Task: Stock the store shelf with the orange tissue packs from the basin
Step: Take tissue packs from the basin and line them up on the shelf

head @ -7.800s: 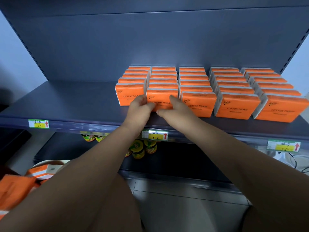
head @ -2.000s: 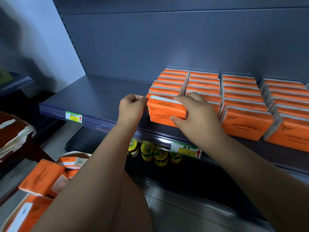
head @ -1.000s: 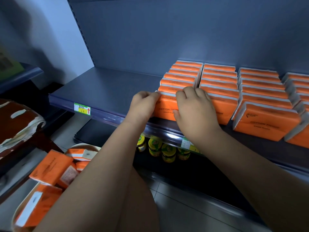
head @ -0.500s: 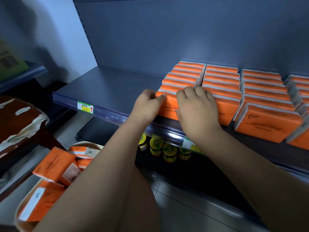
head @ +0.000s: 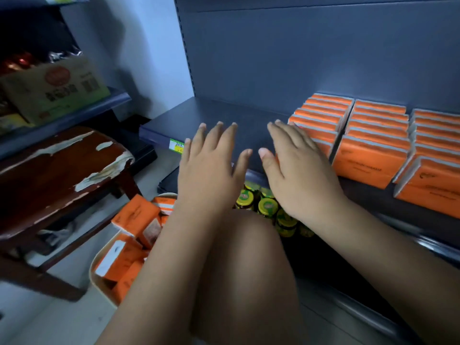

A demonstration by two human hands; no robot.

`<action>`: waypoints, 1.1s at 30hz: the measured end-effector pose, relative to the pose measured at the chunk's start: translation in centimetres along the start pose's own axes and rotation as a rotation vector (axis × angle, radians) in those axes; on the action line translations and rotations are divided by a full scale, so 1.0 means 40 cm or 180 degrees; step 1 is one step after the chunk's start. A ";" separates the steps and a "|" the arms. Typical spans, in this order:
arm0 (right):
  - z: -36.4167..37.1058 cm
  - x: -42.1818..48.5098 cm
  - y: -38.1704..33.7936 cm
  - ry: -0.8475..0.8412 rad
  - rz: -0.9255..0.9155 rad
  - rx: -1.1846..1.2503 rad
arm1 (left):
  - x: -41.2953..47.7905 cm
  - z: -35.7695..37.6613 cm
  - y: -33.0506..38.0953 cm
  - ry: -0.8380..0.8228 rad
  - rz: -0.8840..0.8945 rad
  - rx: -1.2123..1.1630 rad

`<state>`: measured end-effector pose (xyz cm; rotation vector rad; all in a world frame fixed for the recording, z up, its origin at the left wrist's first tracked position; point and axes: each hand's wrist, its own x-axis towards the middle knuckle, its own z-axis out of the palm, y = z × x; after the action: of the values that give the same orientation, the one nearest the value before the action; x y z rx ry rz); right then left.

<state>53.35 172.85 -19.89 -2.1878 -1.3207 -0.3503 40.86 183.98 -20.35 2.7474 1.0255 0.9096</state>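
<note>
Left grip [head: 209, 170] spread flat, empty, hovering at the shelf [head: 224, 113] front. Right grip [head: 298, 175] likewise splayed and empty, fingertips by the leftmost row of shelved packs [head: 373, 150]; contact impossible to tell. More packs [head: 134, 217] loose in the basin [head: 91, 282], low left beside the knee. Probably time to fetch: reach down, take one pack by its narrow sides, stand it upright on the bare stretch left of the rows, label forward, then press square against its neighbours.
</note>
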 end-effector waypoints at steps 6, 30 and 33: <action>0.100 -0.038 -0.209 -0.0523 -0.0270 -0.0072 | -0.145 -0.091 -0.218 -0.0408 -0.0689 0.0494; 0.550 -0.071 -0.334 -0.3007 0.0196 -0.0780 | -0.408 0.128 -0.477 -0.1934 -0.1743 0.0037; 0.595 -0.049 -0.320 -0.3087 0.0473 -0.0942 | -0.383 0.168 -0.504 -0.2165 -0.1751 -0.0076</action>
<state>39.79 189.87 -36.04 -2.8235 -1.6073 0.7165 23.76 191.02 -38.90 2.2495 1.4444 -0.0876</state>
